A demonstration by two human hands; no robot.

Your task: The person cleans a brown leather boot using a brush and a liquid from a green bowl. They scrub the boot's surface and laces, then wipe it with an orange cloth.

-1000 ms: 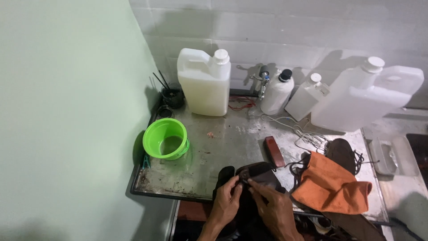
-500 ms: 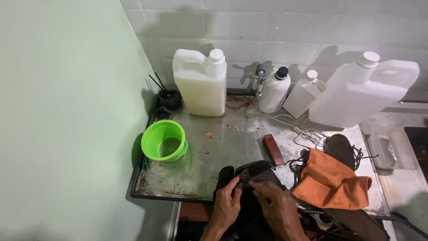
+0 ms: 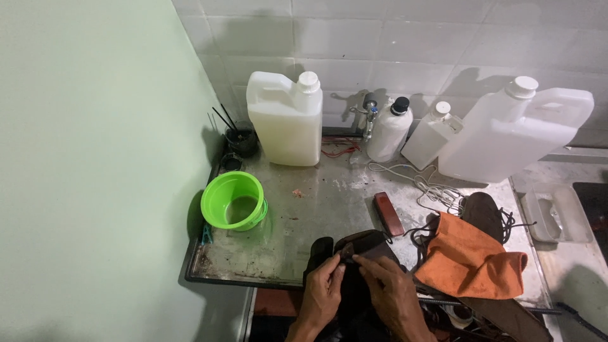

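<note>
Both hands work a dark shoe (image 3: 361, 248) at the counter's (image 3: 316, 209) near edge. The left hand (image 3: 324, 292) pinches its upper by the opening; the right hand (image 3: 391, 292) has drawn its fingertips back onto that same spot since a moment ago (a small regrip). An orange cloth (image 3: 472, 256) lies just beside, a green bucket (image 3: 233, 200) well apart.
</note>
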